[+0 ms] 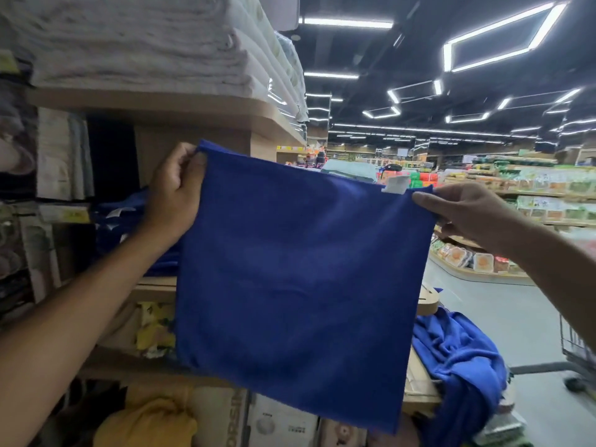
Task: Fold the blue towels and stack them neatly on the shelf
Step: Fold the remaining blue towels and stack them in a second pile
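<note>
You hold one blue towel (pixel 300 279) up flat by its two top corners, in the middle of the frame.

Your left hand (pixel 174 191), at centre left, has its fingers curled round the towel's upper left corner, and your right hand (pixel 464 214), at centre right, pinches the upper right corner between thumb and fingers. The cloth hangs down as a smooth, near-square sheet, with a small white tag (pixel 396 184) sticking up from its top edge just beside your right thumb. Behind your left hand, more blue towels (pixel 119 217) lie on a wooden shelf (pixel 154 287). A crumpled heap of blue towels (pixel 458 356) sits at the lower right. Folded white linens (pixel 145 43) fill the upper left, stacked on the top shelf board (pixel 193 106). Part of a wire cart (pixel 577 343) shows at the right edge.
</note>
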